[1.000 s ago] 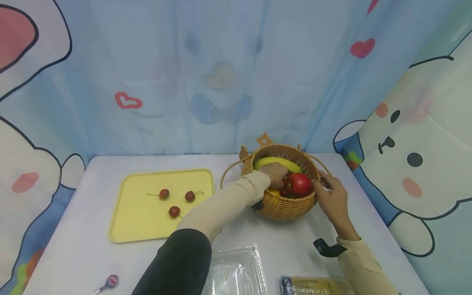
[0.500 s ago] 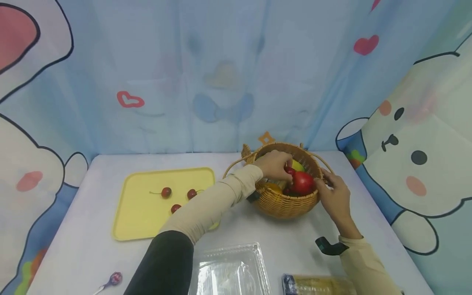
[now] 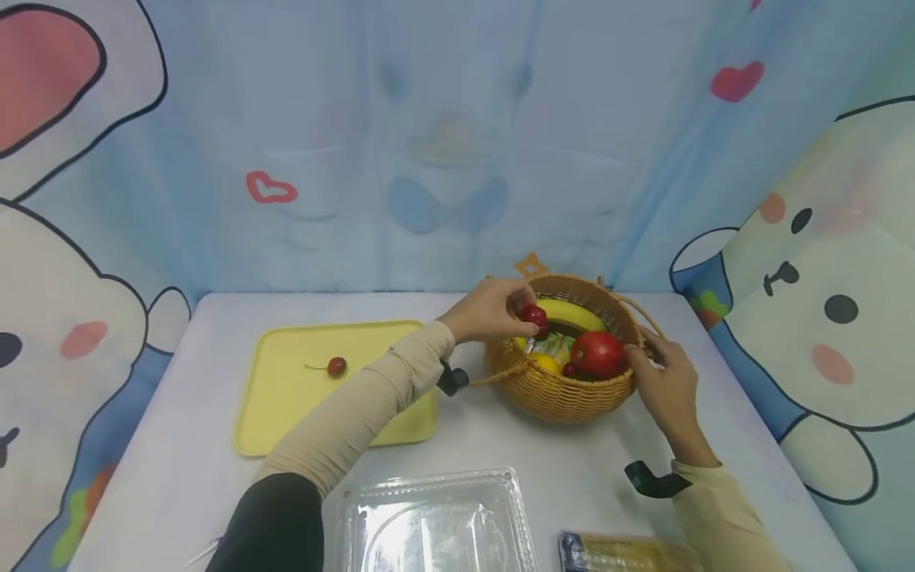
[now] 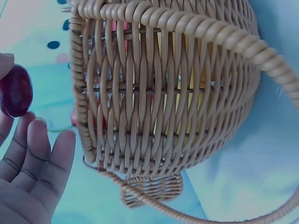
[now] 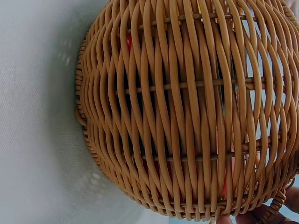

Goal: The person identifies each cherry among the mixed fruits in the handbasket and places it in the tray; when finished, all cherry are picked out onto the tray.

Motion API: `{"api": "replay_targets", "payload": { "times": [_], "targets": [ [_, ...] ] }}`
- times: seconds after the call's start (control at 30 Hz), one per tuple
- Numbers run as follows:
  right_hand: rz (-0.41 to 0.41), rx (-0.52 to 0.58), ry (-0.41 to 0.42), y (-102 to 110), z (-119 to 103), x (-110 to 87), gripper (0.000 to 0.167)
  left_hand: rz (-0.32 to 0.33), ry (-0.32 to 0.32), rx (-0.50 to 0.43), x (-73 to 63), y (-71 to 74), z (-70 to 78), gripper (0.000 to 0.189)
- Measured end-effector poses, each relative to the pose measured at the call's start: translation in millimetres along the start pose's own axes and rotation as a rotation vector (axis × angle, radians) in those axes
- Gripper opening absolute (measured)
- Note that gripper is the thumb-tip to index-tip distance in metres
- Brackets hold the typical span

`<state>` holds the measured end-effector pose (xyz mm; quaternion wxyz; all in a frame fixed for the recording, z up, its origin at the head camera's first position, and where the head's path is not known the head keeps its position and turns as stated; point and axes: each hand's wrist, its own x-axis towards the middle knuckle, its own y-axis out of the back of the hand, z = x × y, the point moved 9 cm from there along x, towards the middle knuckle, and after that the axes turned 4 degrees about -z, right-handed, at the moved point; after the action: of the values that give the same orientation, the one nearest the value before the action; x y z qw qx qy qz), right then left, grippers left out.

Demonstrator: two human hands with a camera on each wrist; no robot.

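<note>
Just above the left rim of a wicker basket (image 3: 565, 403), my left hand (image 3: 489, 311) pinches dark red cherries (image 3: 533, 315). In the left wrist view, one cherry (image 4: 17, 91) sits at the thumb, with the other fingers spread below it. My right hand (image 3: 666, 389) holds the basket's right side by the rim and handle; its fingertips (image 5: 292, 199) show at the bottom corner of the right wrist view. Inside the basket lie a banana (image 3: 572, 314), a red round fruit (image 3: 598, 355), a yellow fruit (image 3: 546, 363) and a green patterned item (image 3: 557, 345).
A yellow tray (image 3: 275, 405) at the left carries a stemmed cherry (image 3: 337, 366); my left arm covers part of it. A clear plastic container (image 3: 436, 524) stands at the front, with a yellowish wrapped package (image 3: 629, 554) to its right. A printed curtain (image 3: 443, 143) hangs behind.
My left hand has risen out of the basket and moved left, bringing cherries up with it. The right hand stays on the basket. The head view has shifted slightly.
</note>
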<state>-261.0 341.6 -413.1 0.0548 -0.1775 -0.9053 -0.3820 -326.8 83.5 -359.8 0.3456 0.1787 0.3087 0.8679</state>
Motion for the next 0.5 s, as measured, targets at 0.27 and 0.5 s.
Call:
{"api": "replay_targets", "payload": {
  "times": [0.27, 0.5],
  "targets": [
    [0.013, 0.004, -0.016, 7, 6, -5.1, 0.047, 0.052, -0.008, -0.048, -23.8, 10.9, 1.3, 0.027],
    [0.041, -0.023, -0.049, 23, 12, -10.8, 0.047, 0.137, 0.011, -0.108, -45.0, 23.8, -16.4, 0.025]
  ]
}}
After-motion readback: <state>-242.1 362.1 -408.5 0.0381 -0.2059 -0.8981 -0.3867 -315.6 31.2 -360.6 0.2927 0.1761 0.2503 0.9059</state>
